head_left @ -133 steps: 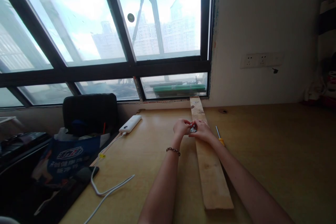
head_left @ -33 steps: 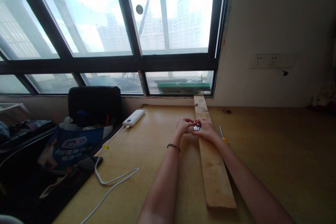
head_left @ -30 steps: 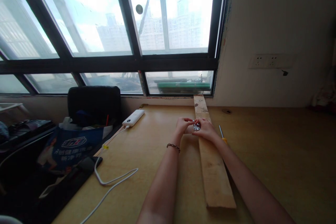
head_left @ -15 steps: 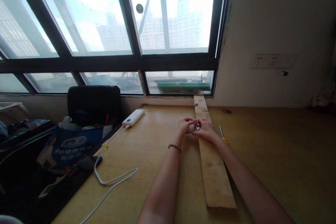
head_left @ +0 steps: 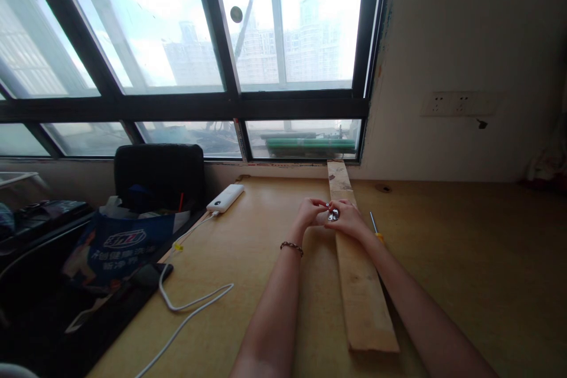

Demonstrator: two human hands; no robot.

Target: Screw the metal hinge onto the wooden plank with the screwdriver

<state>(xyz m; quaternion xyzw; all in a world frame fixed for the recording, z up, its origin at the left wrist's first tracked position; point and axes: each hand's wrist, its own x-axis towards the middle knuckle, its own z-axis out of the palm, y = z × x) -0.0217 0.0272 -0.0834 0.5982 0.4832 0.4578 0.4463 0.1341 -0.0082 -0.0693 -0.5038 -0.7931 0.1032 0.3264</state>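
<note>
A long wooden board lies lengthwise on the wooden table, its far end by the window. Over its far half, my right hand is closed with thumb and fingers around a small shiny metal piece. My left hand comes in from the left with thumb and fingertips pinched at the metal piece's upper left edge. Something tiny seems to be between those fingertips, too small to name. Just right of my right wrist lies a screwdriver with a yellow handle, partly hidden by the arm.
A white power bank with a white cable lies on the left of the table. Beyond the left edge are a black chair and a blue bag. A wall socket is at right.
My left hand and wrist have shifted slightly left, and a little more of the metal piece shows. My right hand, the board and the screwdriver look nearly unmoved.
</note>
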